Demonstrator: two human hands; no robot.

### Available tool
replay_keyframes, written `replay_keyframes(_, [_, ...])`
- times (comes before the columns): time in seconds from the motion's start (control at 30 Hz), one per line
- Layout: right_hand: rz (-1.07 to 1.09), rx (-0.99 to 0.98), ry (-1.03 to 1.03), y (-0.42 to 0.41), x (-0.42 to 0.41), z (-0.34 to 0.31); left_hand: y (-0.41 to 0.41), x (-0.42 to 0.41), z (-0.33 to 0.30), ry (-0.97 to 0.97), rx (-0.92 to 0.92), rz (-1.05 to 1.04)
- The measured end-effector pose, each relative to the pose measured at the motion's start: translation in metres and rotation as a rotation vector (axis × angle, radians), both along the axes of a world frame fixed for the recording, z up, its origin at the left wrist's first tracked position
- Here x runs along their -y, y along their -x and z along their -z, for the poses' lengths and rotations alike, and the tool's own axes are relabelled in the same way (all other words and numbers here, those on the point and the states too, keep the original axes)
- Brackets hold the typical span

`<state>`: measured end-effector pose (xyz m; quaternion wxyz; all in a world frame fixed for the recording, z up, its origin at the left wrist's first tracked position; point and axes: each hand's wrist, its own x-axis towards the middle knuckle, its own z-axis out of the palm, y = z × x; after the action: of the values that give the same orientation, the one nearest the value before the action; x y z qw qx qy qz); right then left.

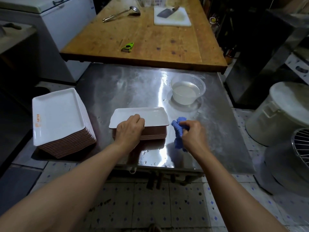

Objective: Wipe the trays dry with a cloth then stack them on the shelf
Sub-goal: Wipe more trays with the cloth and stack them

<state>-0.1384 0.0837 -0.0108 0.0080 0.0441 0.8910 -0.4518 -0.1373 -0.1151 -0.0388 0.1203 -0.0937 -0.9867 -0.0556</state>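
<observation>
Position check: the short stack of trays point(140, 131) sits near the front edge of the steel counter point(117, 84), directly ahead of you. Its top tray point(150, 115) faces up, white inside, with its long axis running left to right across your view.

Your left hand point(129, 129) rests on the near left corner of that top tray, fingers curled over the rim, holding the stack. Your right hand point(192, 133) is just beside the right end of the stack, closed around a bunched blue cloth point(178, 129). The cloth is close to the tray's right short edge but appears apart from it.

The relation that governs the next move: the tray surface lies to the left of your cloth hand and slightly farther from you. The right hand is the nearer one to the unwiped area, so the likely stroke runs leftward along the long axis, while the left hand steadies the stack.

A taller stack of trays point(58, 118) stands at the left front corner of the counter, turned at an angle. A clear plastic bowl of cloudy liquid point(186, 90) stands behind your right hand, well clear of the stroke. Water droplets show on the counter near the front edge. No shelf is identifiable in this view.
</observation>
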Motion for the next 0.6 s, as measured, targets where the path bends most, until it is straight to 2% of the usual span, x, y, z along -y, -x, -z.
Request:
replay_keyframes(0.13, [0.016,-0.013,-0.023,-0.003,0.003,-0.008,0.008,0.002,-0.010,-0.059,-0.040,-0.031])
replay_keyframes(0.27, [0.072,-0.180,-0.058,-0.003,0.008,-0.025,0.011,0.003,-0.031,-0.143,-0.115,-0.082])
replay_keyframes(0.43, [0.093,-0.297,0.021,-0.001,0.025,-0.059,0.001,-0.001,-0.069,-0.581,-0.137,-0.199])
replay_keyframes(0.53, [0.091,-0.435,0.079,-0.002,0.043,-0.087,-0.009,0.005,-0.094,-0.892,-0.132,-0.253])
replay_keyframes(0.6, [0.080,-0.546,0.102,-0.003,0.056,-0.107,-0.016,0.010,-0.110,-1.017,-0.112,-0.298])
